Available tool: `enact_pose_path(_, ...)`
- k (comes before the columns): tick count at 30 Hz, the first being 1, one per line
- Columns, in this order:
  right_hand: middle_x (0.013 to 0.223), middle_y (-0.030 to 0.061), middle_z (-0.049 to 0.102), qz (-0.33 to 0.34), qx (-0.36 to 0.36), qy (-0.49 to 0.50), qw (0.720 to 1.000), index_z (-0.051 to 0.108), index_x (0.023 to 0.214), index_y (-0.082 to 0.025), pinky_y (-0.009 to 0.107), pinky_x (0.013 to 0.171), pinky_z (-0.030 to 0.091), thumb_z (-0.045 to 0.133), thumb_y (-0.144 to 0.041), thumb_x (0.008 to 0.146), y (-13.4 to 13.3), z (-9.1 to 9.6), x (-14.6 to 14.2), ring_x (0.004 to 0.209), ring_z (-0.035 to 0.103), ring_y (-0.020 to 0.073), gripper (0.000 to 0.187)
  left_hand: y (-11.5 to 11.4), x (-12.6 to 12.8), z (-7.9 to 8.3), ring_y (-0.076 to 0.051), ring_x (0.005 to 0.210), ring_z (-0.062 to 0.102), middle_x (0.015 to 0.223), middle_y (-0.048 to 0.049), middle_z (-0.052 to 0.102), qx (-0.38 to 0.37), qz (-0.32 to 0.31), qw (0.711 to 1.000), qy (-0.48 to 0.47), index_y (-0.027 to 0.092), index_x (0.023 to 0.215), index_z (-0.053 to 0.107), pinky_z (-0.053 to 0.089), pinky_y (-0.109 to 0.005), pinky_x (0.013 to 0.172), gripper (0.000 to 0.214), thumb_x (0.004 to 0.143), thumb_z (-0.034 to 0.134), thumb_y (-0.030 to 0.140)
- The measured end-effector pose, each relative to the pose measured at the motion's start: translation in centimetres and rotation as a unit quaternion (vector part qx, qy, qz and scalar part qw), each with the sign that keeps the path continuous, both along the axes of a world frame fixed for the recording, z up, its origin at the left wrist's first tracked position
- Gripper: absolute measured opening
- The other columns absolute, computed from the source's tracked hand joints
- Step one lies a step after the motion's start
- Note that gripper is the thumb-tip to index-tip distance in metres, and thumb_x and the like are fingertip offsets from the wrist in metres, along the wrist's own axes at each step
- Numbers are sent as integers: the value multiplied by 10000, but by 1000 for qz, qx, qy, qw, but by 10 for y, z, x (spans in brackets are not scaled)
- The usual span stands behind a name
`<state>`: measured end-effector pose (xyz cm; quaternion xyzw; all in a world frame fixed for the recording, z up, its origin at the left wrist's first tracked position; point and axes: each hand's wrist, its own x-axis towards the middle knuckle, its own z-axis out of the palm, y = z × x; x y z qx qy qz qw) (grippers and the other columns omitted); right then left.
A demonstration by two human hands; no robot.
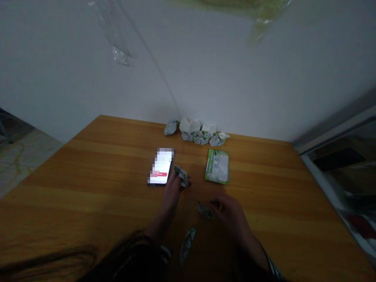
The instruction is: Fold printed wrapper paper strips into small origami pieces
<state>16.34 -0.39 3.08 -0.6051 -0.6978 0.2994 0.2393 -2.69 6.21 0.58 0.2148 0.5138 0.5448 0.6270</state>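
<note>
I have a folded printed-paper piece (182, 178) in my left hand (173, 188), up off the middle of the table (117, 164), with the thumb and fingers closed around its lower side. My right hand (228, 208) is curled, thumb and fingertips drawn close together at the right end of a second paper piece (205, 210); I cannot tell whether they grip it or only touch it. A third paper piece (188, 245), long and narrow, lies nearer to me, between my forearms. Just left of my left hand is a phone (161, 167) with its screen lit, a red bar across the lower part. Beyond my right hand a green printed packet (217, 166) lies flat. At the table's far edge, a row of folded papers (201, 135) sits against the white wall (205, 74), with a single folded paper (171, 128) just left of it. Clear plastic (120, 56) hangs on the wall higher up.
</note>
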Motion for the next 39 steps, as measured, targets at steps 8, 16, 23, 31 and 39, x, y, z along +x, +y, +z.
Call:
enact_pose_path(8, 859, 32, 707, 50, -74, -70, 994, 716, 862, -244, 254, 677, 429, 580, -179, 789, -6, -14, -13, 791, 634, 192, 168, 1, 4, -3, -152, 662, 631, 716, 1, 634, -1, 2, 998, -58, 170, 970, 587, 536, -327, 683, 306, 693, 611, 299)
enact_pose_path(16, 832, 36, 724, 53, -72, -90, 992, 722, 849, -261, 249, 603, 406, 530, -257, 841, -10, -8, -17, 732, 643, 197, 192, 4, 4, -2, -161, 693, 646, 805, -44, 671, -15, -4, 990, -141, 164, 888, 595, 534, -319, 689, 231, 775, 581, 365)
enact_pose_path(23, 897, 45, 720, 67, -68, -95, 991, 716, 928, -268, 262, 656, 430, 503, -268, 869, -13, -6, -20, 798, 640, 208, 221, 7, 3, 1, -214, 841, 679, 968, -113, 698, -15, -17, 986, -166, 134, 1005, 598, 538, -366, 792, 294, 867, 495, 372)
enact_pose_path(31, 920, 40, 717, 85, -112, -151, 978, 715, 948, -255, 241, 699, 423, 501, -236, 843, -12, -7, -21, 843, 634, 190, 239, 1, 2, 4, -258, 979, 655, 1007, -120, 697, 28, -30, 979, -199, 132, 1064, 591, 507, -420, 882, 307, 838, 584, 338)
enact_pose_path(39, 706, 41, 743, -34, -89, 23, 995, 748, 733, -201, 242, 564, 444, 579, -277, 788, 0, -3, -14, 617, 659, 188, 194, -9, 7, 19, -224, 885, 678, 961, -83, 694, 62, -40, 987, -139, 154, 1063, 613, 512, -381, 846, 420, 732, 705, 395)
